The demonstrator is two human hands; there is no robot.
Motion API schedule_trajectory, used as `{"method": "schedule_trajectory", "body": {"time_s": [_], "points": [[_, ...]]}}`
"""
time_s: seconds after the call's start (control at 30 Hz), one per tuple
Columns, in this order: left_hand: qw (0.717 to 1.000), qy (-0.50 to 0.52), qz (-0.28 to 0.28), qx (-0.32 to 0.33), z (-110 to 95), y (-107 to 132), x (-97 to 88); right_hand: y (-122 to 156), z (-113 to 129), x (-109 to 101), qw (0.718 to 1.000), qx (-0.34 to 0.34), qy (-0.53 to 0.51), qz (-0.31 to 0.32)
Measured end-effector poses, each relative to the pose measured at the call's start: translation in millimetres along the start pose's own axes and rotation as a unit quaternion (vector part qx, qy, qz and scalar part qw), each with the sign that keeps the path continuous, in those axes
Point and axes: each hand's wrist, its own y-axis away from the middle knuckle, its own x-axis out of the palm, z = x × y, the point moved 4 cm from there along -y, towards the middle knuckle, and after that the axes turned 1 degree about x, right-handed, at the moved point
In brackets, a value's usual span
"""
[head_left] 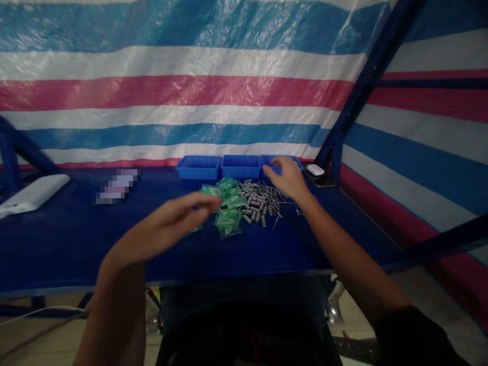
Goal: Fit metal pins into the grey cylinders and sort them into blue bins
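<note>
My left hand (177, 219) hovers at the left edge of a heap of small clear packets (227, 203) with green print. Its fingers are stretched out, the thumb is apart from them, and nothing shows in it. Somewhat blurred, my right hand (286, 178) is over the front of the right blue bin (267, 159), with fingers curved and apart and no object visible between them. Between the hands lie many short grey metal cylinders (254, 204), touching the packets. Thin metal pins (275, 195) are scattered on the right side of that pile, below my right hand.
Left of the partly covered bin stand a middle blue bin (241, 173) and a left blue bin (199, 173). A white earphone case (315, 170) rests on a dark phone (326, 181) at the right. A white device (36, 194) lies far left on the blue table (171, 264).
</note>
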Motion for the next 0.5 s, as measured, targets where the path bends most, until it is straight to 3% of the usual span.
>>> {"method": "schedule_trajectory", "body": {"time_s": [0.03,0.13,0.23,0.37,0.5], "points": [[0.999,0.018,0.038,0.027,-4,-18,5.7,-8,1,16,0.999,-0.002,0.031,0.03],[1.0,-0.01,-0.009,0.015,4,-79,22.1,-31,-6,57,0.988,-0.02,0.101,0.111],[0.99,-0.141,-0.01,0.007,28,-123,48.1,-46,-17,79,0.979,-0.026,0.106,0.169],[0.964,-0.26,0.045,0.012,54,-145,74.2,-53,-23,85,0.98,-0.05,0.092,0.168],[0.956,-0.276,0.094,0.001,53,-155,84.0,-52,-24,83,0.98,-0.056,0.088,0.17]]}}
